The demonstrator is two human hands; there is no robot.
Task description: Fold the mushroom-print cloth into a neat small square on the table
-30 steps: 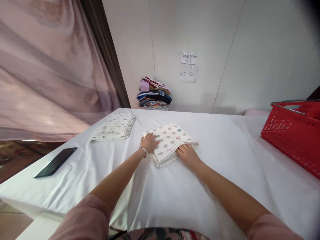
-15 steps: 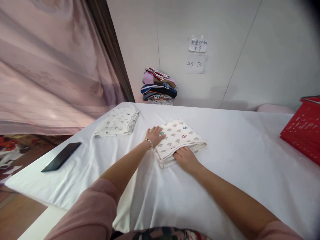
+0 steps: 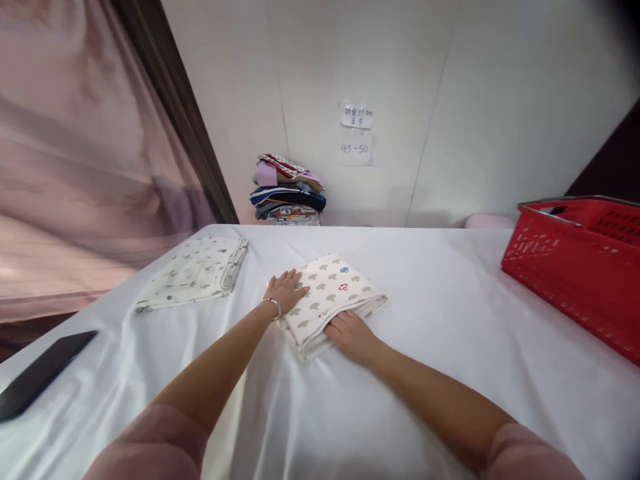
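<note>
On the white-covered table point(image 3: 430, 373) lies a folded white cloth point(image 3: 327, 288) printed with grey mushroom-like shapes and a few coloured ones. My left hand point(image 3: 285, 291), with a bracelet at its wrist, rests flat on the left side of this cloth, fingers spread. At the near edge, my right hand point(image 3: 353, 338) has its fingertips tucked under the upper layer, so the tips are hidden; it holds the cloth's edge there. Left of my hands is a second folded white cloth point(image 3: 195, 273) with small dark prints.
A red basket point(image 3: 575, 280) with a metal handle stands on the right. A dark flat phone-like object point(image 3: 45, 373) lies at the left edge. Behind the table rises a stack of folded fabrics point(image 3: 289, 193) against the wall. A pink curtain point(image 3: 85, 153) hangs at left.
My view has turned to the right and tilted up a little, so more of the red basket shows. Both hands keep nearly the same places on the patterned cloth.
</note>
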